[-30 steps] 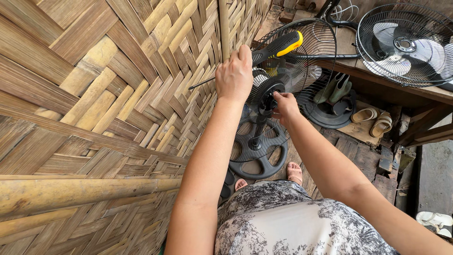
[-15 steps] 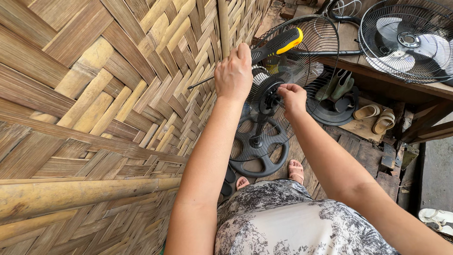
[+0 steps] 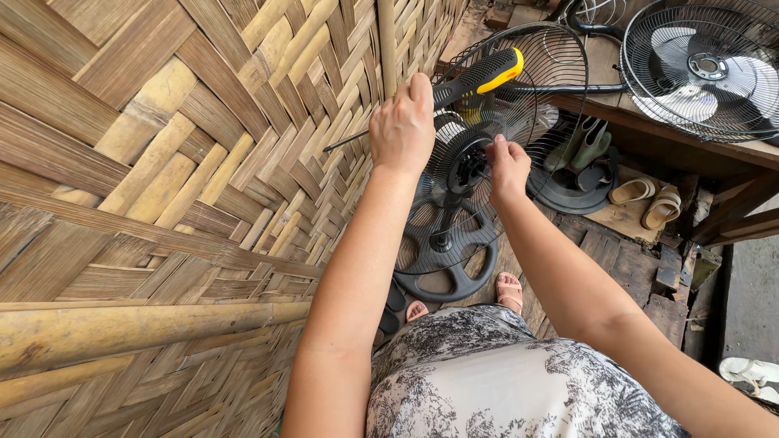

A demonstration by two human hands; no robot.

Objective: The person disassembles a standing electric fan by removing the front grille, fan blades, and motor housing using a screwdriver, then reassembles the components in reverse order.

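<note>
My left hand [image 3: 402, 126] is closed around a screwdriver [image 3: 479, 77] with a black and yellow handle; its thin metal shaft sticks out to the left toward the woven wall. My right hand [image 3: 508, 166] pinches something small at the black motor hub [image 3: 469, 165] of a standing fan. The fan's wire grille [image 3: 531, 73] fans out behind both hands, and its round black base [image 3: 449, 264] rests on the floor just ahead of my bare feet [image 3: 509, 290].
A woven bamboo wall [image 3: 178, 178] fills the left side, very close to my left arm. A second fan [image 3: 704, 69] lies on a wooden bench at top right. Sandals [image 3: 649, 201] and green boots [image 3: 583, 146] sit under it on wooden planks.
Both hands stay at the fan hub; the view has shifted slightly and my right fingers have moved a little on the hub.
</note>
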